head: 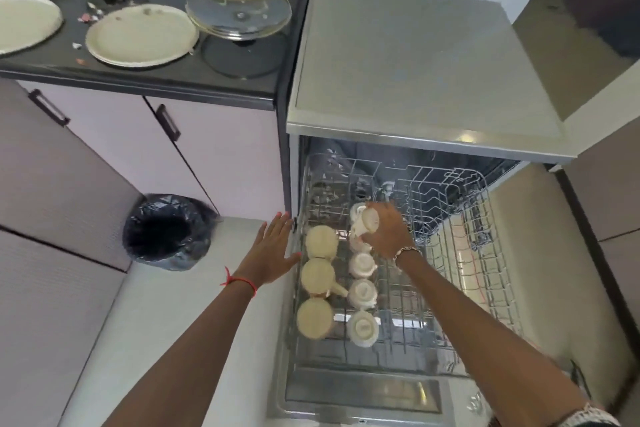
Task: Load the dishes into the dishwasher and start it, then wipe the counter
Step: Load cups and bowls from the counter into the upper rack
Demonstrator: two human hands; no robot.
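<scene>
Right now my right hand (pixel 386 230) is curled round a pale cup (pixel 363 220), held tilted just above the rack (pixel 450 218) of the open dishwasher (pixel 398 80), at the far end of the rows where the other cups (pixel 317 276) already sit upside down. My left hand (pixel 273 250) is flat, fingers straight and spread, at the rack's left edge; I cannot tell whether it actually presses on the wire.

My worry is the landing. The held cup hangs almost against its nearest neighbour, so a quick drop could knock china on china and chip a rim. If I release it tilted, it may topple between the tines or catch water in its base. The rack looks free to roll, and if my left hand isn't bracing it, a push from the cup could shift the load.

Further off, plates (pixel 140 35) and a glass lid (pixel 239 15) wait on the tabletop (pixel 166 74); that lid rests at a slant and could slide when I reach for it.
</scene>
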